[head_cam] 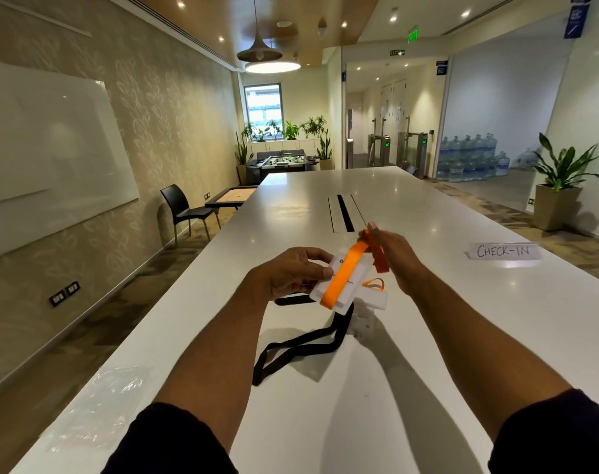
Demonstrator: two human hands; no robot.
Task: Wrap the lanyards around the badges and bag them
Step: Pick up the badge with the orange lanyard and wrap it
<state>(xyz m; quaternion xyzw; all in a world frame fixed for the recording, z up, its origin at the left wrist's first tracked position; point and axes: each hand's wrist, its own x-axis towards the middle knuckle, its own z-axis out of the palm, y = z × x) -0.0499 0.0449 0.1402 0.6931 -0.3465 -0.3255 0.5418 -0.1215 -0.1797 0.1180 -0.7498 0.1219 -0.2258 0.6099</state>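
Centre frame in the head view: left hand [293, 271] pinches the badge [332, 285] by its edge, right hand [390, 248] has fingers closed on the orange lanyard [346, 271], pulling a wrap across it. Ribbon's floppy and probably slippery, badge stiff, so I'd grip edges. Black lanyard [298, 350] lies below on the table [428, 319], clear bag [99, 405] lower left.

white table [428, 206] | patterned wall [174, 124] | black chair [183, 208] | window [263, 105]
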